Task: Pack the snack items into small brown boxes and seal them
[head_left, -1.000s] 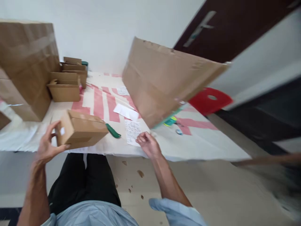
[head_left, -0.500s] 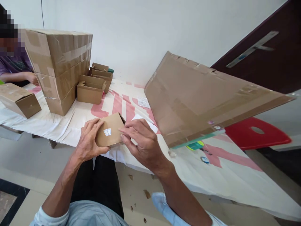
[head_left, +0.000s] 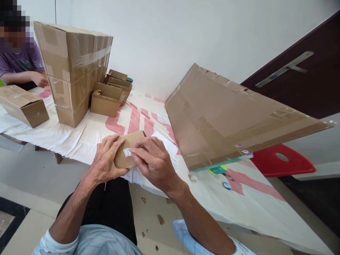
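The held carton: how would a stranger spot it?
Find the tall box stack on the table. Nearer and rightward, the left hand holds a small carton, right hand at its label. That blue-edged label sets it apart from the open boxes.

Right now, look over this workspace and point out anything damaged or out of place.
Two things stand out. The large cardboard panel has a ragged, nicked upper edge, as if torn. What look like brown scraps lie scattered on the floor below the table, like uncleared litter.
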`<state>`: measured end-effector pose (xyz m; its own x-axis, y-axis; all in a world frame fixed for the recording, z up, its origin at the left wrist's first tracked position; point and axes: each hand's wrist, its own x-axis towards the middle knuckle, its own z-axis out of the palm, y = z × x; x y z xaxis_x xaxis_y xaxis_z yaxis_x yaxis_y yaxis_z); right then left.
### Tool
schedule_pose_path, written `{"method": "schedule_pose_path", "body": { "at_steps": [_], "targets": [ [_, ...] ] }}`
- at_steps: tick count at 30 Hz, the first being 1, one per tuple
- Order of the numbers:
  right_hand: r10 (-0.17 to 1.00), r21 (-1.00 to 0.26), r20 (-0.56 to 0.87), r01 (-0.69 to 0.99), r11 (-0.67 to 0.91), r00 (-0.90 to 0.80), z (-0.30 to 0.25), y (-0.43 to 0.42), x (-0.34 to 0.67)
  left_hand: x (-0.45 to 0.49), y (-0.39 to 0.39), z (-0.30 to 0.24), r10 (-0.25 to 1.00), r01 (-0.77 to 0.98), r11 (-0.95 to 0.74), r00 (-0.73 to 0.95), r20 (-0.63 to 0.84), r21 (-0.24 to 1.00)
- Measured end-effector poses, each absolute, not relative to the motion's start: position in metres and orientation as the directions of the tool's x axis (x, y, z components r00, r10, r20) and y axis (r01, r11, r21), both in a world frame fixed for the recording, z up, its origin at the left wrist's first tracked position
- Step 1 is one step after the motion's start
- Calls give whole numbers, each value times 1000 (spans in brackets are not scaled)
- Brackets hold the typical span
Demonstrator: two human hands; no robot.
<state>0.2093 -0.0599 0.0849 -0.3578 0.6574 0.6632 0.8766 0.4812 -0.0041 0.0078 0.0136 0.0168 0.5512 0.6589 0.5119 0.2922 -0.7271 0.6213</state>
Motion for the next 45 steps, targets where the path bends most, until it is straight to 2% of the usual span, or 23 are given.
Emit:
{"method": "schedule_pose_path", "body": {
  "at_steps": [2, 4, 8, 12, 16, 18, 21, 24, 27, 30, 35, 37, 40, 42, 45],
  "targets": [
    [622, -91, 735, 870, 484, -269, 84, -62, 217, -6, 18, 16, 663, 278, -715, 561, 495, 642],
    [639, -194, 750, 868, 457, -169, 78, -62, 226, -22, 24, 13, 678, 284, -693, 568, 466, 662],
    [782, -385, 610, 816, 432, -126, 50, -56, 234, -50, 34, 6, 740, 316, -627, 527, 417, 712],
    [817, -451, 552, 764, 461, -168, 20, -55, 225, -62, 40, -2, 792, 298, -550, 482, 375, 780],
    [825, -486, 555, 764, 424, -105, -7, -57, 235, -69, 46, -12, 829, 282, -492, 440, 344, 824],
    [842, -479, 539, 812, 334, -29, -23, -56, 251, -73, 50, -18, 833, 260, -481, 434, 344, 837],
    [886, -404, 455, 907, 117, 88, -53, -54, 279, -78, 53, -28, 827, 199, -471, 437, 353, 859],
    [946, -253, 268, 961, -110, 179, -80, -50, 299, -80, 52, -33, 817, 141, -469, 443, 368, 872],
    [956, -65, 66, 957, -282, 286, -94, -45, 304, -81, 50, -32, 801, 126, -485, 462, 381, 866],
    [934, 11, -27, 934, -356, 356, -97, -36, 300, -81, 47, -28, 774, 116, -515, 489, 402, 849],
    [923, -26, -26, 923, -384, 383, -92, -22, 295, -83, 43, -24, 736, 142, -577, 517, 437, 805],
    [910, -85, 37, 908, -410, 414, -86, -19, 296, -83, 43, -23, 722, 143, -595, 529, 447, 791],
    [850, -353, 235, 856, -378, 472, -62, -17, 296, -84, 43, -20, 706, 140, -609, 544, 453, 781],
    [853, -527, 321, 826, -199, 411, -35, -18, 291, -84, 43, -17, 700, 144, -611, 557, 446, 779],
    [929, -642, 332, 761, 95, 164, 11, -23, 271, -85, 43, -15, 699, 157, -606, 573, 428, 780]
  ]
}}
